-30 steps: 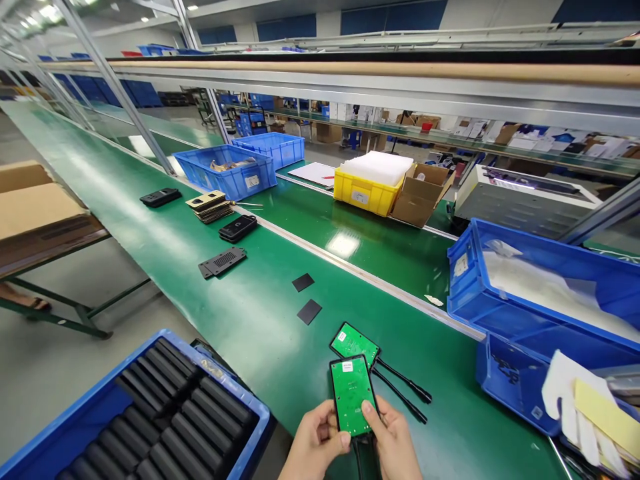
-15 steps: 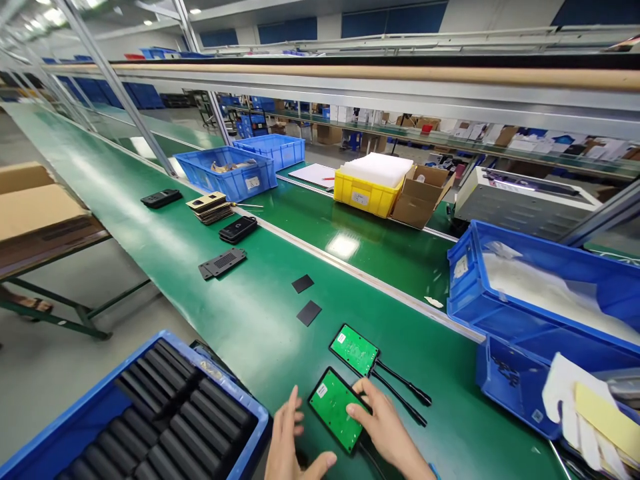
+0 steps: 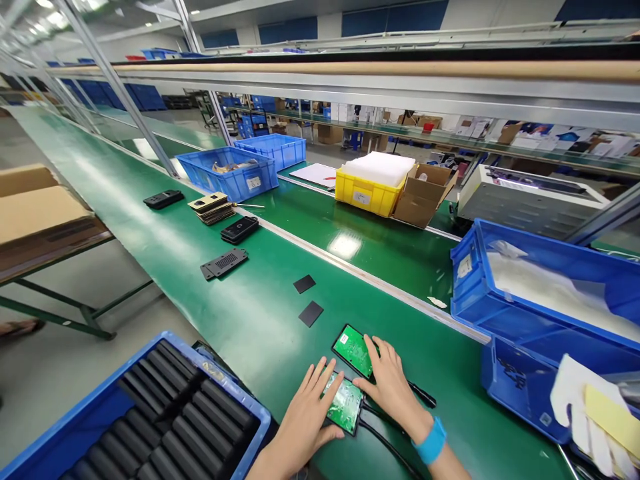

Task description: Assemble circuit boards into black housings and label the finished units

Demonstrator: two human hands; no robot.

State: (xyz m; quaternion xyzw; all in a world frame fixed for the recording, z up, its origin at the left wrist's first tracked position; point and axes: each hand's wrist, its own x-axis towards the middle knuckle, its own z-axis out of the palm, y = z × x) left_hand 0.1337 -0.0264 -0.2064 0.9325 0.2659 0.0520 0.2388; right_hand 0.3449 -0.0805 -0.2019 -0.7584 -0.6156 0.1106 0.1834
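Two green circuit boards in black housings, with black cables at one end, lie side by side on the green bench [image 3: 260,347]. My left hand [image 3: 305,410] is open, its outstretched fingers lying over the left part of the nearer circuit board [image 3: 346,408]. Over the cable end of the farther circuit board [image 3: 353,348] rests my right hand [image 3: 389,379], also open, its thumb reaching toward the nearer board. A blue band [image 3: 431,441] circles my right wrist. Two small black rectangular pads [image 3: 311,313] lie farther up the bench.
At lower left, a blue crate [image 3: 263,417] holds rows of black housings. Blue bins [image 3: 500,293] and white gloves [image 3: 575,393] are at right. Black cases [image 3: 240,229], perforated plates [image 3: 225,263] and a stack of flat pieces [image 3: 213,208] lie farther left. Beyond stands a yellow bin [image 3: 367,193].
The nearer circuit board, held in my right hand before, now lies turned around, its cables toward the right. My left hand has moved onto it; my right hand has shifted to the farther board.
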